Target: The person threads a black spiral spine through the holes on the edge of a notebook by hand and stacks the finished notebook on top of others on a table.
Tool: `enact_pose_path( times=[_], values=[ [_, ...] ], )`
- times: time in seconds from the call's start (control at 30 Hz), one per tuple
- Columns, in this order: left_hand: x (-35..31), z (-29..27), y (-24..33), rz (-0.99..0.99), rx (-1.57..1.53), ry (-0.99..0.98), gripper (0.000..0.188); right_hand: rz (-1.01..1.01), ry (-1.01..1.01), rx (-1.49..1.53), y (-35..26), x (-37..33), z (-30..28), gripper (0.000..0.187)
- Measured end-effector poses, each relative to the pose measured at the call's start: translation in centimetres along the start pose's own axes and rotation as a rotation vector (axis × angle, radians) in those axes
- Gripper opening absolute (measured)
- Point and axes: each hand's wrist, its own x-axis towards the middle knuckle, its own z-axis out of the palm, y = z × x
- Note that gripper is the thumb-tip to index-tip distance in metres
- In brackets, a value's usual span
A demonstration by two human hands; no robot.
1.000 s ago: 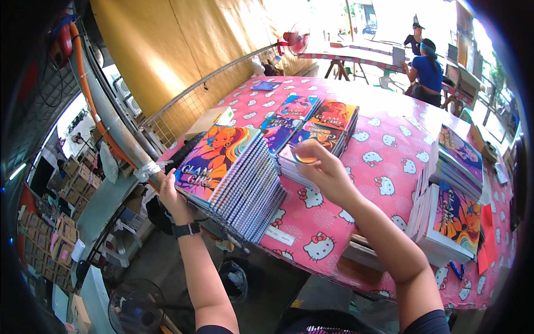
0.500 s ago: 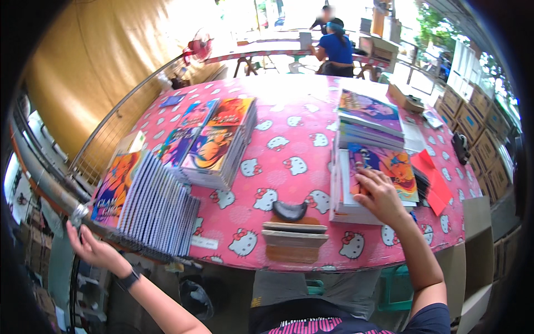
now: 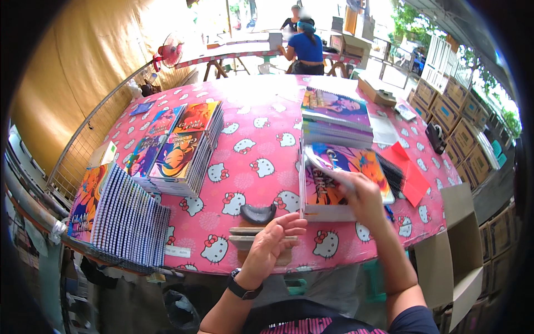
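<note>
My right hand (image 3: 364, 197) is closed on the near edge of a colourful softcover book (image 3: 347, 158), tilted up from the stack of books (image 3: 328, 212) at the right of the table; motion blurs the fingers a little. Under it, another illustrated cover shows on the stack. My left hand (image 3: 272, 239) hovers palm inward with its fingers stretched out and nothing in them. Below it lie flat wooden blocks (image 3: 245, 238), with a dark curved piece (image 3: 257, 213) just behind them.
Spiral-bound books (image 3: 130, 214) lean in a row at the left edge, with stacked books (image 3: 178, 156) behind. More spiral books (image 3: 336, 111) lie at the far right, near red sheets (image 3: 409, 175) and black coils (image 3: 391, 172). An open carton (image 3: 459, 250) stands right; a person (image 3: 308, 47) works beyond.
My left hand has swung from the table's left edge to the front middle. My right hand has gripped a book and raised its edge. The whole view has shifted right.
</note>
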Motion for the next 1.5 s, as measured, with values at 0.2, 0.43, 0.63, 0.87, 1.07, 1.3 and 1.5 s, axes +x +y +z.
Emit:
enact_pose_path(
  times=[0.2, 0.43, 0.63, 0.87, 1.07, 1.3, 1.5],
  values=[
    [-1.4, -0.6, 2.7, 0.008, 0.003, 0.246, 0.037, -0.469, -0.342, -0.089, -8.3, -3.6, 3.4, 0.051],
    [-5.4, -5.5, 7.4, 0.467, 0.349, 0.128, 0.047, 0.169, 0.367, 0.586, -3.8, -7.0, 7.1, 0.048],
    [-2.4, -5.5, 9.3, 0.381, 0.724, -0.001, 0.021, 0.324, 0.024, 0.756, 0.7, -10.4, 7.8, 0.048],
    [-1.7, -6.7, 8.0, 0.273, 0.869, 0.16, 0.022, 0.387, -0.149, 1.183, 1.4, -10.3, 9.6, 0.041],
    [-1.7, -8.1, 7.4, 0.407, 1.013, 0.019, 0.024, 0.645, -0.192, 0.769, 1.5, -10.1, 9.9, 0.025],
    [-2.8, -7.8, 7.1, 0.407, 0.985, 0.024, 0.018, 0.344, -0.23, 0.805, 2.6, -9.9, 9.5, 0.019],
    [-2.8, -7.7, 6.4, 0.335, 0.852, 0.257, 0.021, 0.302, -0.422, 0.34, 2.9, -10.4, 10.1, 0.021]
  ],
)
